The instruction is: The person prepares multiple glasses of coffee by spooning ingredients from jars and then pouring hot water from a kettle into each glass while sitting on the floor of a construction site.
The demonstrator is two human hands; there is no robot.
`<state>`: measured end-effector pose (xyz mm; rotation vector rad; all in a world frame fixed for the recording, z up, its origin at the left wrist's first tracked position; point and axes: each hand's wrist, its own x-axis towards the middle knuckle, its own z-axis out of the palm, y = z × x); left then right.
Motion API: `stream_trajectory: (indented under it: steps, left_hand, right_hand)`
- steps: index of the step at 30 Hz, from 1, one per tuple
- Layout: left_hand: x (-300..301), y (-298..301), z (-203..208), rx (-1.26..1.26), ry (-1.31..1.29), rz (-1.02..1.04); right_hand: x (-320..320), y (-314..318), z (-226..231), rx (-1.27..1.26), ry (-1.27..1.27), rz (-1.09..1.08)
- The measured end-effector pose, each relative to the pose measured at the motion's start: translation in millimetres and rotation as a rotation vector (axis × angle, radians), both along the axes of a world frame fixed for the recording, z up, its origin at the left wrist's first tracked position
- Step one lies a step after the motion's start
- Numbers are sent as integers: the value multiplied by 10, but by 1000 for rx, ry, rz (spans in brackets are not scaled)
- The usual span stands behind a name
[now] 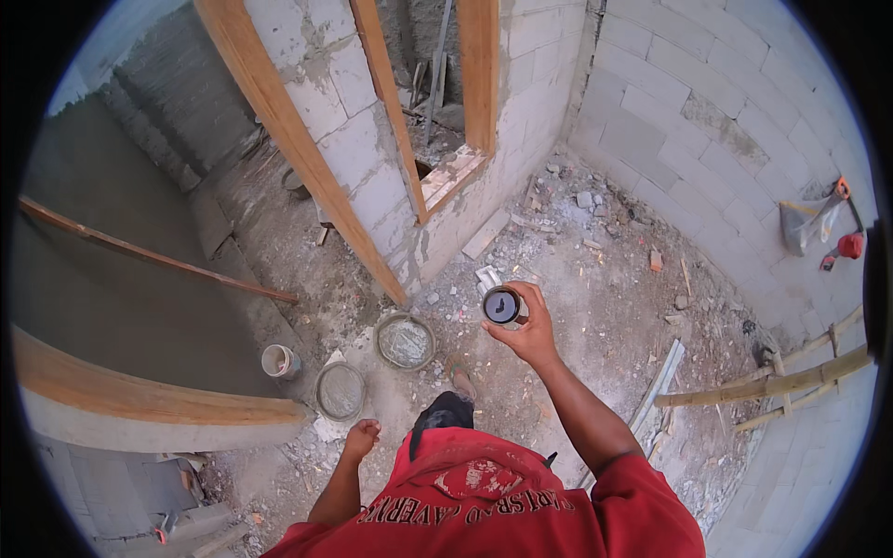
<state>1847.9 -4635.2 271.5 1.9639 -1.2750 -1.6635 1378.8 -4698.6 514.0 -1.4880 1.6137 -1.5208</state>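
My right hand [532, 327] is stretched out ahead, its fingers and thumb wrapped round the side of a mug [502, 305]. The mug stands upright in my grip and holds a dark liquid with a light reflection on it. Its pale handle points away from my palm. Lower and to the left, my left hand [363, 437] hangs beside my body with its fingers curled in, and no object shows in it. Nearest to that hand is a round basin [340, 391] of grey mix on the ground. A second basin [406, 341] lies just beyond.
A small white bucket [280, 362] stands by the doorway. Wooden frames [307, 149] line the openings in the block wall. Rubble covers the ground. At right are metal strips [658, 383], a bamboo ladder [772, 383], and a plastic bag [806, 223] hung on the wall.
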Motion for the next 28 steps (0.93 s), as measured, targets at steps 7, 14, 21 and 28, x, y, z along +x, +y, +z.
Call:
stream_trajectory:
  steps: [7, 14, 21, 28]
  left_hand:
    - [-860, -3490, 2185, -858, 213, 334]
    - [-1796, -5058, 4493, -1666, -8, 540]
    - [-2179, -5758, 4462, -1528, -18, 1121]
    - [-2115, -5623, 4428, -1542, -633, 1090]
  right_hand:
    - [-512, -1685, -114, 8, 12, -17]
    - [-926, -3435, -473, -29, 96, 5]
    - [-1426, -4885, -1128, 96, 181, 90]
    - [-1447, -6018, -1887, 202, 225, 198]
